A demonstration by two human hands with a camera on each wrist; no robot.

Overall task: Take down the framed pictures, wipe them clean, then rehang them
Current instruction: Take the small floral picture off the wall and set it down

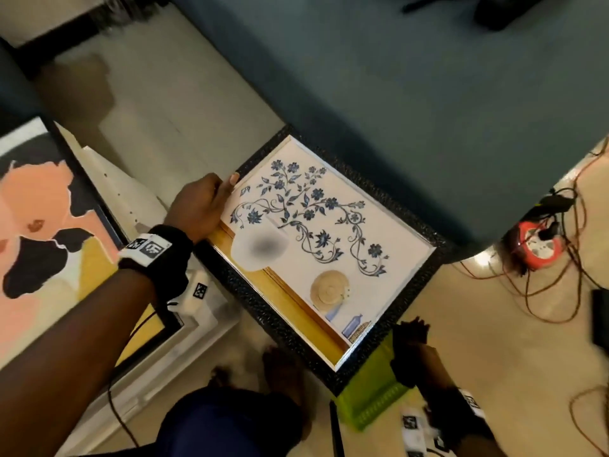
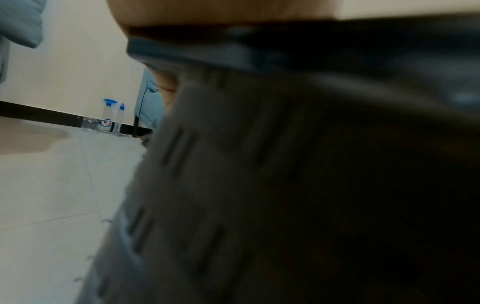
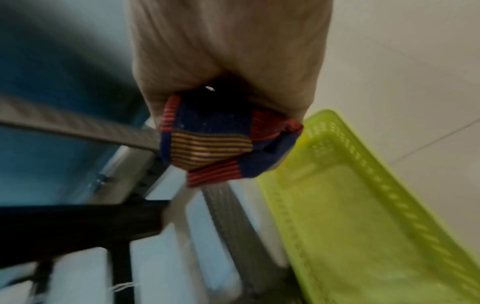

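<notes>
A floral picture (image 1: 333, 222) in a dark speckled frame stands tilted on the floor, its far edge against a teal sofa (image 1: 395, 94). My left hand (image 1: 227, 188) grips its upper left edge, thumb on the front. My right hand (image 1: 410, 334) hovers at the frame's lower right corner and holds a bunched striped cloth (image 3: 207, 144) of blue, red and yellow. The right wrist view shows the cloth just off the frame's grey edge (image 3: 78, 127); whether they touch I cannot tell. A blurred dark surface close to the lens fills most of the left wrist view.
A peach and black abstract picture (image 1: 36, 225) lies at the left on a white frame (image 1: 201, 328). A green plastic basket (image 1: 369, 394) sits under my right hand. Two spray bottles (image 2: 109, 117) stand by the wall. An orange cable reel (image 1: 535, 247) and loose cables lie at the right.
</notes>
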